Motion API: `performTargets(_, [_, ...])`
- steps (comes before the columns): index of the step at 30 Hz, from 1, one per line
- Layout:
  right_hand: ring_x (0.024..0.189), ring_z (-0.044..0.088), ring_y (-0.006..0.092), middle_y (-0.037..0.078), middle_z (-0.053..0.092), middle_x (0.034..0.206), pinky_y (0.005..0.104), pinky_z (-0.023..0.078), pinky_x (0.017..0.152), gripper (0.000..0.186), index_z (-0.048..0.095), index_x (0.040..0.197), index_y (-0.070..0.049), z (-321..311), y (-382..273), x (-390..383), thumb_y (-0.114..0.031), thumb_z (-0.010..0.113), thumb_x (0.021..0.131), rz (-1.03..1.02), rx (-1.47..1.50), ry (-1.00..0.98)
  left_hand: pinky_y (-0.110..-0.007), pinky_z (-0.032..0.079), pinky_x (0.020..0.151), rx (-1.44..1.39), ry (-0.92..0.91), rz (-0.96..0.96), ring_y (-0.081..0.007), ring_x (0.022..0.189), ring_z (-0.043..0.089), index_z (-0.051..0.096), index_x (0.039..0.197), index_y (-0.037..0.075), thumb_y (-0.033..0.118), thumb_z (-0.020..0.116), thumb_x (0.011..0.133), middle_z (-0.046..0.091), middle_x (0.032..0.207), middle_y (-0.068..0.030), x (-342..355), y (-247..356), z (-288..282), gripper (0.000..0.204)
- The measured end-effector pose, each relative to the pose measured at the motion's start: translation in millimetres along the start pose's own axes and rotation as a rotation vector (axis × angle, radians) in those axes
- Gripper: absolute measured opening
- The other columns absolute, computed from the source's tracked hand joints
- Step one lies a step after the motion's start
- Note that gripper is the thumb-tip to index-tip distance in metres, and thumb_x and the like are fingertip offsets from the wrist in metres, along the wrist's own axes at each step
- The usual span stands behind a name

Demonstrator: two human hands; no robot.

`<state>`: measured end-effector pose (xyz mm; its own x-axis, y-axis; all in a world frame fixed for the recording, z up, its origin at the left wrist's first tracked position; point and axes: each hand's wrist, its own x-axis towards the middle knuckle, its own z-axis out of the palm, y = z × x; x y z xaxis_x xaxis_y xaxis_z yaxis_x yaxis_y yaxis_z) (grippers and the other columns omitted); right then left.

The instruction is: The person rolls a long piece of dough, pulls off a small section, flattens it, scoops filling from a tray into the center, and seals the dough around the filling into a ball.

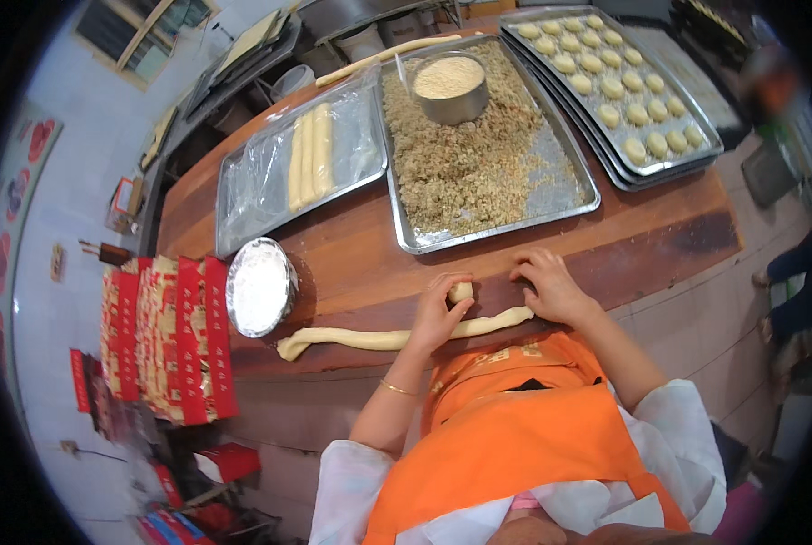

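My left hand [440,313] is curled around a small pale dough ball [461,292] at the near edge of the wooden table [351,282]. A long dough rope [369,340] lies along that edge, passing under my left hand and wrist. My right hand [553,289] rests at the rope's right end, fingers apart and bent, thumb close to the dough, holding nothing that shows. Beyond my hands stands a metal tray [551,195] of brown crumbly filling, with a metal pot [456,110] of pale crumbs set in it.
A plastic-lined tray [251,204] with several dough ropes [311,154] lies at the left. Stacked trays at the far right carry dough rounds [611,88]. A bowl of white powder [260,287] sits near the left edge, beside red packages [174,336]. Another dough rope [378,58] lies behind.
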<state>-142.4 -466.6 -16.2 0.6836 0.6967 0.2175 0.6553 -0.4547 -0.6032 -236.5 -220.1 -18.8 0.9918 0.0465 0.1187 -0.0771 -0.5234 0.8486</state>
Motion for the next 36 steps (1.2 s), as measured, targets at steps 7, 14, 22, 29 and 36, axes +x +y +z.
performTargets(7, [0.108,0.056,0.0334,0.011,0.062,0.109,0.0445,0.045,0.094,0.023,0.066,0.102,-0.007,-22.4,4.4,-9.8,-0.005,0.067,0.079,0.041,0.181,0.326,-0.033,0.048,0.099,-0.210,-0.053,-0.283,-0.0201,0.111,0.063,0.065,0.122,0.004,0.004,0.073,0.084,0.067,0.120,-0.0079,3.3,0.8,0.4,0.039])
performTargets(14, [0.105,0.059,0.0349,0.013,0.065,0.107,0.0459,0.047,0.092,0.032,0.066,0.110,-0.006,2.2,-14.1,14.6,-0.012,0.074,0.080,-0.061,0.230,0.142,-0.033,0.045,0.105,-0.115,0.016,-0.191,-0.0206,0.121,0.058,0.063,0.126,0.002,-0.005,0.068,0.086,0.064,0.125,-0.0103,4.6,2.5,11.6,0.040])
performTargets(22, [0.114,0.058,0.0343,0.014,0.064,0.115,0.0459,0.046,0.098,0.050,0.062,0.117,-0.003,44.9,-18.7,37.1,-0.017,0.083,0.073,-0.090,0.200,0.025,-0.035,0.041,0.111,-0.337,0.123,-0.189,-0.0218,0.131,0.050,0.048,0.140,-0.005,-0.009,0.063,0.089,0.049,0.144,-0.0158,-1.5,3.4,23.7,0.053])
performTargets(29, [0.107,0.060,0.0363,0.016,0.065,0.107,0.0463,0.048,0.092,0.040,0.065,0.108,-0.002,50.8,-26.2,39.6,-0.009,0.079,0.072,-0.048,0.195,0.050,-0.035,0.040,0.112,-0.312,0.071,-0.309,-0.0229,0.137,0.045,0.042,0.147,-0.004,-0.009,0.058,0.093,0.048,0.146,-0.0159,-14.9,-1.4,22.9,0.057])
performTargets(36, [0.107,0.059,0.0358,0.016,0.063,0.108,0.0464,0.047,0.092,0.048,0.060,0.116,-0.002,38.9,-30.8,36.8,-0.012,0.080,0.073,-0.013,0.193,-0.020,-0.045,0.026,0.119,0.053,0.276,-0.103,-0.0350,0.147,0.032,0.031,0.153,-0.004,0.018,0.041,0.106,0.033,0.157,-0.0246,24.6,9.3,-2.6,0.053])
